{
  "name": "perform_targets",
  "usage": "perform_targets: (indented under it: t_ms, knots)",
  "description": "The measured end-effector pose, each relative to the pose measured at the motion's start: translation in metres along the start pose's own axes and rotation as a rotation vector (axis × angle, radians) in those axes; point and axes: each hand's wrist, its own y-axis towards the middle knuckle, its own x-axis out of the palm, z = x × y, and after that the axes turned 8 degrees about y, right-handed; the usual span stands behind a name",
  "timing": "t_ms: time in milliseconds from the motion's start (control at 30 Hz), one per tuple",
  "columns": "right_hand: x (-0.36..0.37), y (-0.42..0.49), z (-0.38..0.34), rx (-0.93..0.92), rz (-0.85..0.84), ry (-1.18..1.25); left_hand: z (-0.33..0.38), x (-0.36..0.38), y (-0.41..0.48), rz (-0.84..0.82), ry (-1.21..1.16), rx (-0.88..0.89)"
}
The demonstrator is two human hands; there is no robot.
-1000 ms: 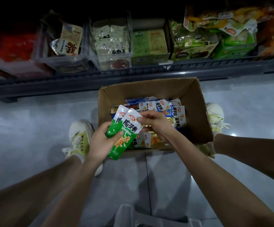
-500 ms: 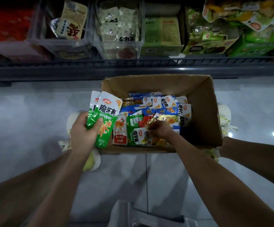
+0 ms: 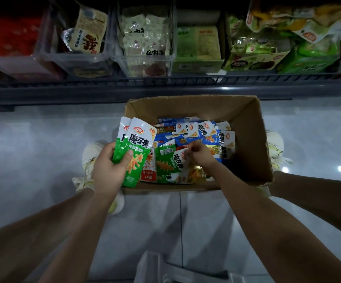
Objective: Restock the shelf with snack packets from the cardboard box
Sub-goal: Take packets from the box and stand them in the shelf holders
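A dim shop aisle seen from above, with a glossy pale grey tiled floor (image 3: 32, 160) that reflects ceiling lights. Along the top runs a dark metal shelf (image 3: 83, 92) with a wire front rail. It carries clear plastic bins (image 3: 145, 64) of cream sachets and open green cartons (image 3: 198, 64). An open brown cardboard box (image 3: 251, 144) of matte corrugated board sits on the floor just in front of the shelf, between the person's pale shoes (image 3: 93, 152). Inside lies a loose pile of snack packets (image 3: 202, 129), flat shiny foil pouches in blue, gold, red and green, overlapping at mixed angles. The left hand (image 3: 108, 170) is over the box's left edge. Its fingers are wrapped behind two green packets (image 3: 135, 152) and the thumb presses on the front one. These are long, narrow pouches, fanned slightly. Their long axis runs away from the person, with the white printed tops pointing toward the shelf and the green bottoms toward the person. The right hand (image 3: 201, 155) is down inside the box, its fingers curled and pinching the white top end of another green packet (image 3: 168, 162). That packet lies on the pile with its long axis slanting across the box and its white end toward the hand.
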Motion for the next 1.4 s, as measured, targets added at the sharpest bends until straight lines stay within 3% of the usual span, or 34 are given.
perform_targets:
  t_ms: [67,367,633,700,833,1100,1267,1400]
  knots:
    - [-0.01,-0.013,-0.012,-0.022,-0.033,0.13,0.007,0.0,-0.003,-0.018,0.017,0.018]
    - [-0.069,-0.08,-0.064,-0.173,-0.052,0.258,0.049,-0.015,-0.04,-0.018,0.021,0.09]
    - [-0.091,-0.177,-0.145,-0.319,-0.367,0.349,0.123,-0.038,-0.077,-0.158,-0.073,0.176]
    - [-0.089,-0.192,-0.164,-0.391,-0.343,0.287,0.144,-0.042,-0.084,-0.203,-0.113,0.2]
    - [-0.088,-0.216,-0.199,-0.557,-0.121,0.192,0.192,-0.053,-0.101,-0.247,-0.221,0.259]
    - [-0.112,-0.254,-0.259,-0.737,0.091,0.336,0.257,-0.064,-0.112,-0.222,-0.415,0.35]
    - [-0.136,-0.271,-0.276,-0.573,-0.03,0.401,0.301,-0.062,-0.106,-0.178,-0.509,0.362]
    - [-0.145,-0.272,-0.282,-0.596,-0.04,0.455,0.331,-0.055,-0.101,-0.196,-0.529,0.37]
